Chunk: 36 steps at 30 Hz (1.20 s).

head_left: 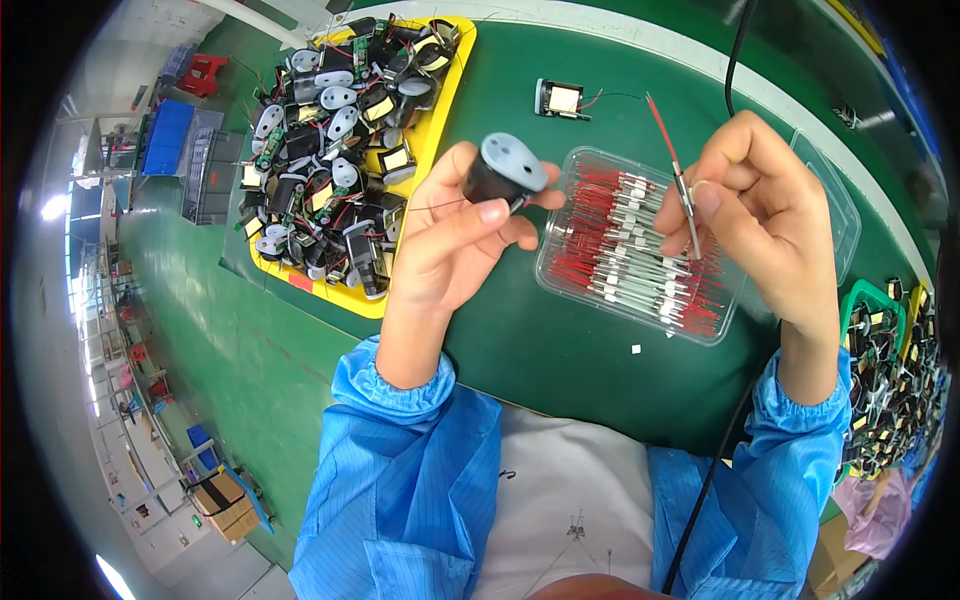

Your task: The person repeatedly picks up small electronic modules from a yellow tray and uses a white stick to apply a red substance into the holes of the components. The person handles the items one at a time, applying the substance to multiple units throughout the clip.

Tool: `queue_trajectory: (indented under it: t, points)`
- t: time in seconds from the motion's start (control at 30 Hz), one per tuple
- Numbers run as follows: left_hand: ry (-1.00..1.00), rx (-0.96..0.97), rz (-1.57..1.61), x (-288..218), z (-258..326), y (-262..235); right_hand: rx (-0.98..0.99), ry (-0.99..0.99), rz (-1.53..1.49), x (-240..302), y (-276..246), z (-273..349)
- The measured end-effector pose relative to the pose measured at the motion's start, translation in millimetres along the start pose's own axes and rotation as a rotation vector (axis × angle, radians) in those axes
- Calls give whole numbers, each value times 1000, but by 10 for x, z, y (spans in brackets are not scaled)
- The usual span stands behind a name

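Note:
In my left hand (440, 245) is a black, rounded part with a grey oval cap (513, 160) that has holes in it. My fingers and thumb are closed around its sides, and a thin wire sticks out by the thumb. My right hand (770, 220) pinches a slim silvery rod with a red lead (684, 190), tilted with the red end up. Below that hand lies a clear plastic box (543, 278) full of similar pale rods with red ends and white tabs. The two held pieces are apart.
A yellow tray (445, 110) at the left is heaped with similar black parts and wires. One small wired part (560, 99) lies on the green table beyond the box. At the right are a green tray (902, 310) with more parts and a black cable (738, 60).

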<state>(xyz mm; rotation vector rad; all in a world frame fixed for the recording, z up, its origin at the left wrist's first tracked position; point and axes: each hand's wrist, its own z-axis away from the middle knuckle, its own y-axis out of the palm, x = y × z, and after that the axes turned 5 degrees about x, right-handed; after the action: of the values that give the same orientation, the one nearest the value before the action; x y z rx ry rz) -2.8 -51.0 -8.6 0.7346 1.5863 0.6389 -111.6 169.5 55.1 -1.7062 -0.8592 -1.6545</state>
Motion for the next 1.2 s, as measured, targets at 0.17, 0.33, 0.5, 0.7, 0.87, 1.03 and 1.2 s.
queue_trajectory:
  t: [0.17,0.33,0.5,0.7,0.87,1.03,1.2]
  points:
    - [9,-63,-188,19,9,94,-99,-43,93,-19,-12,-42]
    - [27,-53,-386,36,8,106,-169,-45,50,-9,-44,-42]
    - [-42,-82,-456,16,21,81,-134,-137,-78,-59,-40,-37]
    - [85,7,-266,100,5,43,-84,-177,-60,-103,-80,-30]
    - [163,-58,-385,110,-16,59,-77,-249,-55,-144,-77,-58]
    - [71,-136,-465,71,-11,182,-99,-162,-17,-98,-24,-33]
    - [30,-19,-512,122,26,112,-78,-201,-7,-62,58,22]
